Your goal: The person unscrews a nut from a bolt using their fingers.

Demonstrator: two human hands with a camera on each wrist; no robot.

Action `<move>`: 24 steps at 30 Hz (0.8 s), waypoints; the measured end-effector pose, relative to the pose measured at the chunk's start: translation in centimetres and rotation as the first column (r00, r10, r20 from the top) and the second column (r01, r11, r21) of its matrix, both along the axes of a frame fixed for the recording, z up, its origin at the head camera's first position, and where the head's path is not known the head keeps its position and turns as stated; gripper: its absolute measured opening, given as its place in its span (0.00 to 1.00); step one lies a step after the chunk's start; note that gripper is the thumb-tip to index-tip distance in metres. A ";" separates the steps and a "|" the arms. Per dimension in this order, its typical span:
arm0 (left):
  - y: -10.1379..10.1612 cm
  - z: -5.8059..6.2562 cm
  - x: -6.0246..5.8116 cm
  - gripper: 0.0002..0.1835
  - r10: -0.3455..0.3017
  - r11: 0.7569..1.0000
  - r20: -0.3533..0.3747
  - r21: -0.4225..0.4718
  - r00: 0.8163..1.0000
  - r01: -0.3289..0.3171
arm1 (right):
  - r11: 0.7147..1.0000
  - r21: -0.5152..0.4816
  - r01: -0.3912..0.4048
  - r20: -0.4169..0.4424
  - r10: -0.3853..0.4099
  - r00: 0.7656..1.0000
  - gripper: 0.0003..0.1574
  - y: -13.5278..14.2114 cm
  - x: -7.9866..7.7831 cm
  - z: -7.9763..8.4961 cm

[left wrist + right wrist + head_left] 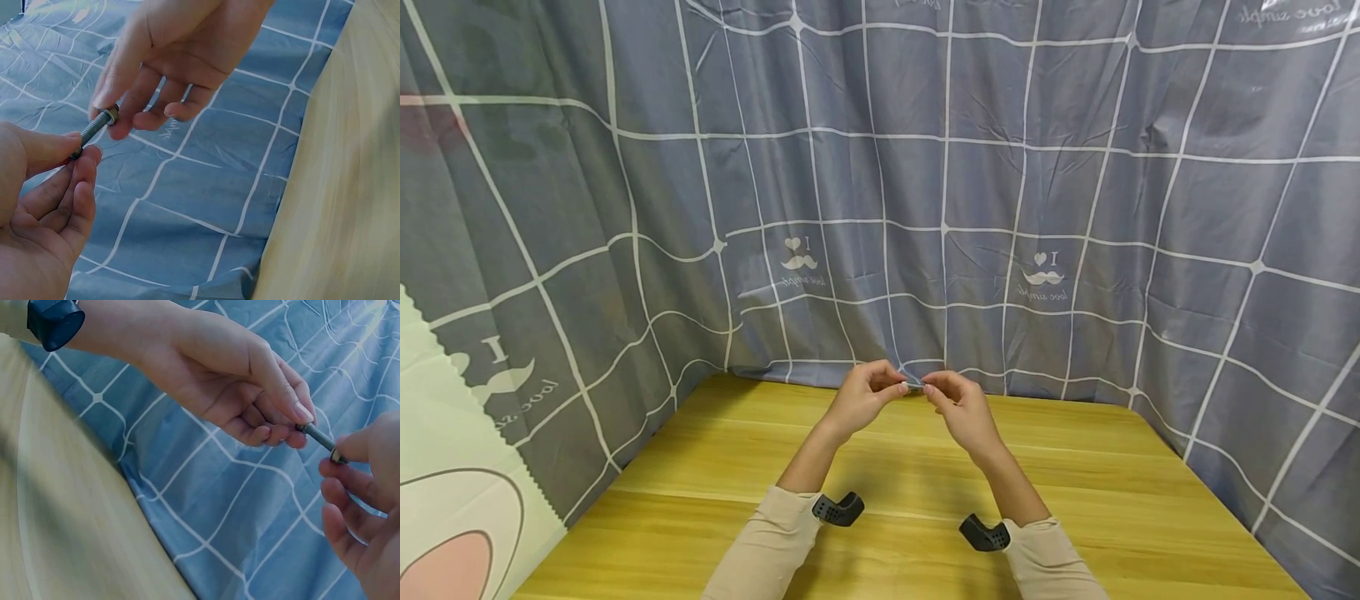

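A short metal bolt spans the gap between my two hands, held above the far part of the table. Thumb and fingers of my left hand pinch one end of it, which the fingertips mostly hide. At the other end, my right hand pinches a brassy nut between thumb and index finger. Grey thread shows between nut and left fingertips in both wrist views. The right hand's other fingers hang loosely curled, away from the bolt.
The yellow wood-grain table lies under my forearms. A grey-blue curtain with white grid lines surrounds its back and sides. At the left hangs a pale green cloth with a zigzag edge. Black wrist mounts sit on both sleeves.
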State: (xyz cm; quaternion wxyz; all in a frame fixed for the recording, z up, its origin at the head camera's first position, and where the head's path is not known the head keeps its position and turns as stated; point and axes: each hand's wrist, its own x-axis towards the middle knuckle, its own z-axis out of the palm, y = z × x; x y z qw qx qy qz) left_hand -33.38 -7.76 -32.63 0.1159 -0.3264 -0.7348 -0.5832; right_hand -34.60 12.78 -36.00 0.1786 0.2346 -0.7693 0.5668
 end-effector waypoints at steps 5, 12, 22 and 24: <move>-0.1 -0.1 0.1 0.05 -0.006 1.000 -0.001 -0.007 1.000 0.006 | 1.000 0.030 -0.001 0.013 0.001 1.000 0.15 0.1 0.1 0.1; 0.0 0.0 0.0 0.05 -0.006 1.000 -0.003 0.001 1.000 0.006 | 1.000 0.011 0.003 0.039 -0.003 0.999 0.13 0.0 0.2 0.3; -0.1 0.0 0.1 0.04 0.009 1.000 -0.010 -0.007 1.000 -0.009 | 1.000 0.030 0.010 -0.009 -0.010 1.000 0.17 0.0 -0.2 -0.2; -0.1 -0.1 0.1 0.04 0.006 1.000 -0.010 -0.005 1.000 -0.006 | 1.000 0.014 0.022 -0.008 -0.022 1.000 0.15 0.0 -0.2 -0.3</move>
